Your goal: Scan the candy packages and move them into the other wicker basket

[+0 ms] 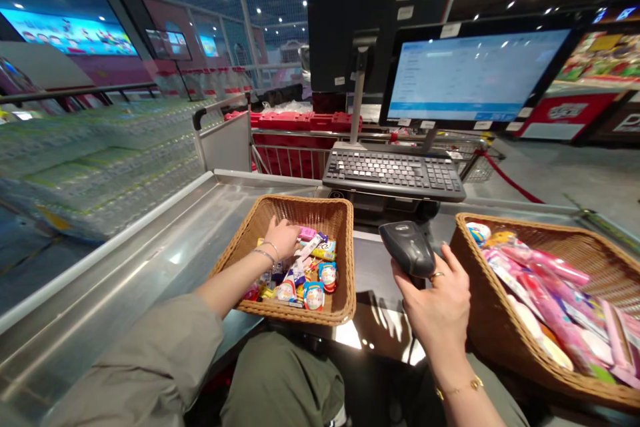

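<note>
My left hand (pixel 281 239) reaches into the upper left of a wicker basket (pixel 349 260) of small packaged sweets. Its fingers are bent down among the packets, beside a pink packet (pixel 307 233); what they grip, if anything, is hidden. Round blue-and-white packs (pixel 314 295) lie near the basket's front right. Between this basket and a second one, my right hand (pixel 440 300) is wrapped round the handle of a black barcode scanner (pixel 409 248), whose head is raised above the metal counter (pixel 195 230). The second wicker basket (pixel 483 293) holds pink packaged items (pixel 560 280).
A keyboard (pixel 395 170) stands behind the baskets, below a lit monitor (pixel 470 77). Behind it are a shopping cart (pixel 295 157) and red crates (pixel 305 122). Stacked bottle packs (pixel 100 153) stand beyond the counter's left rim.
</note>
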Motion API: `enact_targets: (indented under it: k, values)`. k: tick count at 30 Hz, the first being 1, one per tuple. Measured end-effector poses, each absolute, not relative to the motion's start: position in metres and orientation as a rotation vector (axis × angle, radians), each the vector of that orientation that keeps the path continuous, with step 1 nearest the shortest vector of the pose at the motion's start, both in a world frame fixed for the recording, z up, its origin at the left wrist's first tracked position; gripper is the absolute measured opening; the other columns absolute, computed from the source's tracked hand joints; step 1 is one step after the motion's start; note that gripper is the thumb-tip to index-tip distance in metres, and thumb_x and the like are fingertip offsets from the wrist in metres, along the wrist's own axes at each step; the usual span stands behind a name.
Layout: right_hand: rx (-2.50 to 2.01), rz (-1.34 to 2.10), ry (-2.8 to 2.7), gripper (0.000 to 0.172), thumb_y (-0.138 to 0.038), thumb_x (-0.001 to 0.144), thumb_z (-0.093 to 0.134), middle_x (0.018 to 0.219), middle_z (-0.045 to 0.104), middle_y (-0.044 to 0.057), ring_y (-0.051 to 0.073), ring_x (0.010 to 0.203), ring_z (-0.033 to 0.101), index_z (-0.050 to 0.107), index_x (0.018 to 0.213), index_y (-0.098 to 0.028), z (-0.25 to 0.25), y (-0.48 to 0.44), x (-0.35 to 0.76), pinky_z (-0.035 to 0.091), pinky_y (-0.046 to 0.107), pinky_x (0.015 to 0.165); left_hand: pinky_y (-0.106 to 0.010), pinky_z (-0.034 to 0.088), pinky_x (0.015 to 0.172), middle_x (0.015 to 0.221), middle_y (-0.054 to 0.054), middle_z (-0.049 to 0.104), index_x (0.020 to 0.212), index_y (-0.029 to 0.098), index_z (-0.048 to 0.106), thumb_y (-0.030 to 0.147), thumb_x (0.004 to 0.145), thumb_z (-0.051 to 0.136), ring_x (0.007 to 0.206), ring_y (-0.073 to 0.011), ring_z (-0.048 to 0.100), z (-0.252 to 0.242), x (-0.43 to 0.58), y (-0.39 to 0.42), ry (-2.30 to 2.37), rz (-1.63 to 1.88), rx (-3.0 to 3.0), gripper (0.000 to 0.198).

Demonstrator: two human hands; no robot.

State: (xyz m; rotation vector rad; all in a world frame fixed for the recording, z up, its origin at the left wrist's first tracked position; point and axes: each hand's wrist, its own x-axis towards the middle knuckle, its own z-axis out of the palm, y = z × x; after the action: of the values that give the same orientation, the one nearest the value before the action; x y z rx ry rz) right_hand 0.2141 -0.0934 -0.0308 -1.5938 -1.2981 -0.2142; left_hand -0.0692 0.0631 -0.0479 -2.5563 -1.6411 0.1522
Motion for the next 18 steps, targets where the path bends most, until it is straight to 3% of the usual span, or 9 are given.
enact_targets:
  k: [2, 8, 13, 18]
  values:
    - [-1.601, -0.224, -1.302, 0.039, -0.051, 0.080, 0.063, 0.107, 0.072, 0.011, 0.033, 0.128, 0.049, 0.071, 0.099, -0.018, -0.031, -0.093, 0.215, 0.040, 0.052, 0.103, -0.056, 0.032, 0.106, 0.105, -0.013, 0.073, 0.095, 0.021, 0.072, 0.042, 0.082, 0.064, 0.112, -0.0313, 0.057, -0.058, -0.062, 0.064, -1.646, 0.208, -2.551, 0.026]
    - [-1.608, -0.239, -1.302, 0.040, -0.052, 0.081, 0.061, 0.106, 0.072, 0.012, 0.034, 0.127, 0.050, 0.071, 0.099, -0.017, -0.029, -0.094, 0.214, 0.041, 0.054, 0.103, -0.049, 0.040, 0.098, 0.120, -0.018, 0.062, 0.107, 0.016, 0.070, 0.051, 0.078, 0.067, 0.116, -0.0344, 0.051, -0.069, -0.052, 0.060, -1.687, 0.287, -2.529, 0.045]
    - [-1.625, -0.238, -1.289, 0.041, -0.054, 0.081, 0.061, 0.107, 0.071, 0.012, 0.035, 0.127, 0.051, 0.071, 0.099, -0.018, -0.027, -0.094, 0.213, 0.042, 0.054, 0.101, -0.051, 0.040, 0.099, 0.125, -0.018, 0.058, 0.113, 0.016, 0.066, 0.048, 0.076, 0.067, 0.119, -0.0345, 0.049, -0.070, -0.047, 0.058, -1.738, 0.320, -2.510, 0.049]
    - [-1.631, -0.246, -1.274, 0.042, -0.054, 0.081, 0.060, 0.108, 0.071, 0.012, 0.035, 0.126, 0.052, 0.071, 0.099, -0.018, -0.025, -0.095, 0.214, 0.043, 0.055, 0.099, -0.062, 0.032, 0.103, 0.129, -0.021, 0.054, 0.119, 0.015, 0.061, 0.047, 0.076, 0.066, 0.124, -0.0371, 0.044, -0.082, -0.043, 0.056, -1.822, 0.319, -2.469, 0.054]
